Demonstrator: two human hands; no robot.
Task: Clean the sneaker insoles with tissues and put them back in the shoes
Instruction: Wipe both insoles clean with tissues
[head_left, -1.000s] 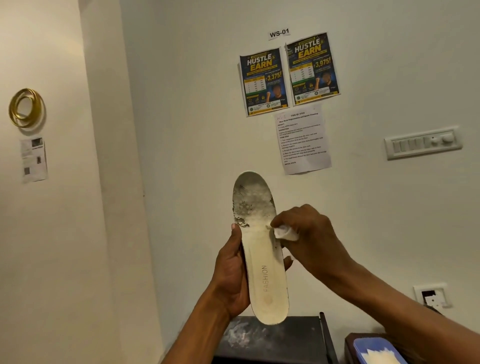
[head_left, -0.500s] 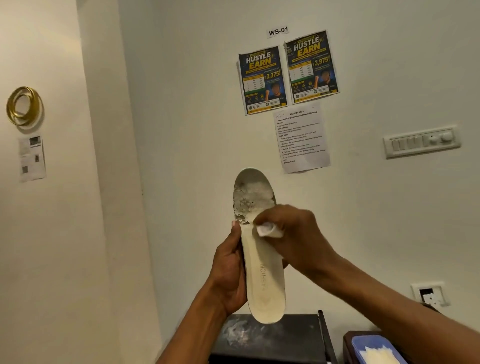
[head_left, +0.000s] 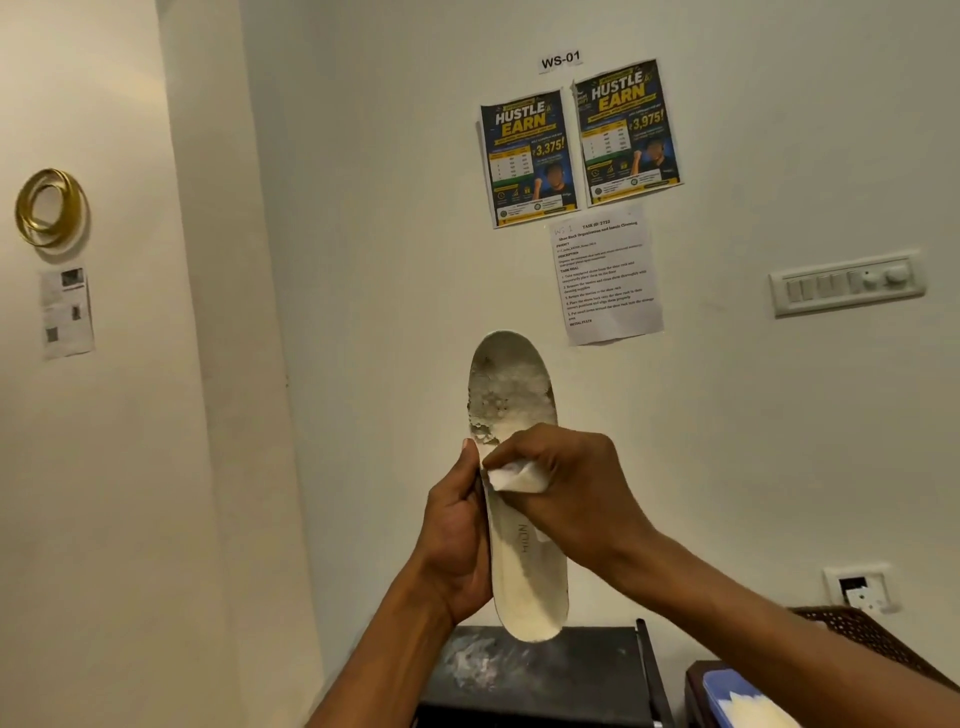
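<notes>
A white insole (head_left: 524, 571) stands upright in front of the wall, its upper end worn grey and flaky. My left hand (head_left: 457, 540) grips its left edge from behind, thumb up along the rim. My right hand (head_left: 571, 493) is closed on a folded white tissue (head_left: 514, 475) and presses it against the middle of the insole, close to my left thumb. No shoes are in view.
A black surface (head_left: 545, 670) smeared with white dust lies below the insole. A blue-rimmed tissue box (head_left: 743, 701) sits at the bottom right beside a brown woven basket (head_left: 872, 639). Posters (head_left: 576, 140), a switch panel (head_left: 847, 283) and a socket (head_left: 857, 590) hang on the wall.
My right hand has slid the tissue leftward across the insole, from its right edge to the left edge near my left thumb. The insole stays upright in my left hand.
</notes>
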